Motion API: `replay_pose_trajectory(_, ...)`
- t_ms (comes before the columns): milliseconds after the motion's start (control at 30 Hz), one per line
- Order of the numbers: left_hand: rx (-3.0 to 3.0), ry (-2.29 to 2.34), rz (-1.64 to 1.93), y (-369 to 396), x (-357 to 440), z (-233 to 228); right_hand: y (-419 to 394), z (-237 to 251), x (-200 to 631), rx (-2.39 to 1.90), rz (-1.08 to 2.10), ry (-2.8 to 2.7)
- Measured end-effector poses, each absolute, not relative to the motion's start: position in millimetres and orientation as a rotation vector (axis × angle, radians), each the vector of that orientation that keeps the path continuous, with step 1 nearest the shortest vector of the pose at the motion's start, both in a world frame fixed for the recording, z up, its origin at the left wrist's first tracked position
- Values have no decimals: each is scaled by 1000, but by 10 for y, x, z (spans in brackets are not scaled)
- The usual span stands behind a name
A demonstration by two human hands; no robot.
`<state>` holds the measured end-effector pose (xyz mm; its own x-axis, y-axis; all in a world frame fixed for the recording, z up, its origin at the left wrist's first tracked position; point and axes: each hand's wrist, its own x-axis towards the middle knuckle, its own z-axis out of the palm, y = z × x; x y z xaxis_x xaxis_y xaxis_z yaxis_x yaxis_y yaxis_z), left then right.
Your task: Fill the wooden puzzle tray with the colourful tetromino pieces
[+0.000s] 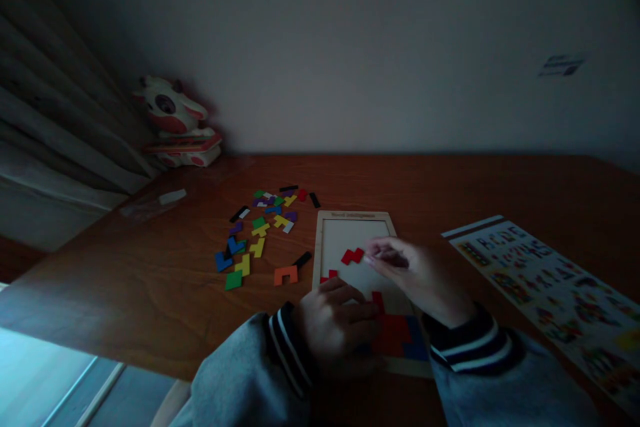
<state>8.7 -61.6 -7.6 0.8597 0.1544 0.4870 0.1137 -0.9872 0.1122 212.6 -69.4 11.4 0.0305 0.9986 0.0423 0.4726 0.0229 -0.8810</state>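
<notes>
A wooden puzzle tray (pixel 352 215) lies in front of me. Its lower part holds red pieces (pixel 393 333) and blue pieces (pixel 416 340) packed together. My right hand (pixel 417 273) is above the tray's right side, with thumb and forefinger pinched at the right end of a zigzag red puzzle piece (pixel 353 255). My left hand (pixel 343 323) rests palm down over the tray's lower left, fingers loosely laid out and pointing right; what lies beneath it is hidden. Another red piece (pixel 330 275) shows just beyond its knuckles.
Several loose coloured pieces, including an orange one (pixel 286 275) and a green one (pixel 233 280), are scattered left of the tray. A printed pattern sheet (pixel 540 280) lies at the right. A cow-shaped toy (pixel 183 127) stands at the back left by the curtain (pixel 65 93).
</notes>
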Motion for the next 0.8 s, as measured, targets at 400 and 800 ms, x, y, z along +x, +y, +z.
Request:
replay_pose_trajectory(400, 2825, 845, 1114, -370, -97, 156, -701, -87, 2108, -1492, 369, -2127)
replay_pose_trajectory(800, 2893, 440, 716, -482, -72, 65, -686, -79, 2086, -1389, 358, -2146)
